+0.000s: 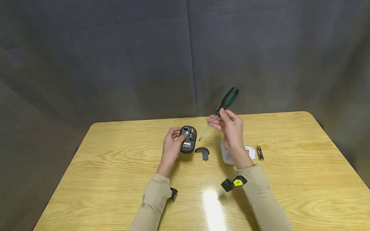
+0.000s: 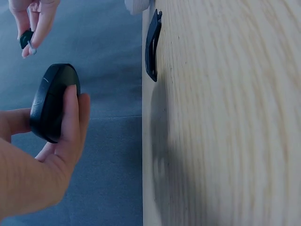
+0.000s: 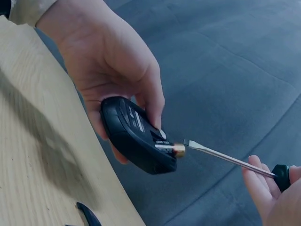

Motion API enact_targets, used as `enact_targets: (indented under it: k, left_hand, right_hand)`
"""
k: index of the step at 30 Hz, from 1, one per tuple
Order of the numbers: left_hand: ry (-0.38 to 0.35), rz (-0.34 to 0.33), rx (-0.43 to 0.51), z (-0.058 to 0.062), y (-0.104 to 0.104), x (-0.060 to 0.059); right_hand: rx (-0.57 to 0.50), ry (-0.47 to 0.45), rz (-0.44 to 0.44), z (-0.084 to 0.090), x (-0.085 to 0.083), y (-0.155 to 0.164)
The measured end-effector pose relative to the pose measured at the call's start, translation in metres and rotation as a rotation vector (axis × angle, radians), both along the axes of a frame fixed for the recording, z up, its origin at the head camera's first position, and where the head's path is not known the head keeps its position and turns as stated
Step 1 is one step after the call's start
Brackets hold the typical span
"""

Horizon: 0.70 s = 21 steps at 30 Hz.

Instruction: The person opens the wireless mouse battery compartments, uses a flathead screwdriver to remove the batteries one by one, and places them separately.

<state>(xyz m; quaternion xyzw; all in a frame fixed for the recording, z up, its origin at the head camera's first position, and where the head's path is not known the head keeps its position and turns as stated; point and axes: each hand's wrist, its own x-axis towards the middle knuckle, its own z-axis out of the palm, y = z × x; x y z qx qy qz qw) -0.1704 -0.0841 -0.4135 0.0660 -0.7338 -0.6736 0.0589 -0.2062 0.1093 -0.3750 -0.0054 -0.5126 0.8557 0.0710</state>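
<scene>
Above the table, my left hand (image 1: 171,146) grips a black computer mouse (image 1: 188,146) with its underside up, the thumb lying across it. A battery (image 3: 178,150) sits in the mouse's open compartment, its gold end sticking out in the right wrist view. My right hand (image 1: 232,130) pinches a screwdriver (image 1: 229,98) with a green and black handle between thumb and fingers, the shaft pointing down and left. Its flat tip (image 3: 189,143) is close to the battery's end. On the table below the mouse lies a black curved battery cover (image 1: 203,151).
A white mouse (image 1: 226,156) lies partly hidden under my right hand. Beside it are a white cover piece (image 1: 251,152) and a loose battery (image 1: 259,153). The wooden table (image 1: 115,179) ends at a dark cloth (image 1: 138,73) behind.
</scene>
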Motion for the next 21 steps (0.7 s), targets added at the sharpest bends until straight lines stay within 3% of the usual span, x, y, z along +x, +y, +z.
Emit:
enact_targets:
  k: [10, 21]
  left_hand:
    - [-0.007, -0.006, 0.04, -0.001, 0.0, 0.001]
    - [-0.011, -0.023, 0.043, -0.002, 0.003, 0.0]
  right_hand:
    - [-0.036, -0.026, 0.001, 0.003, -0.004, 0.019]
    - [0.043, -0.079, 0.037, 0.003, -0.007, 0.043]
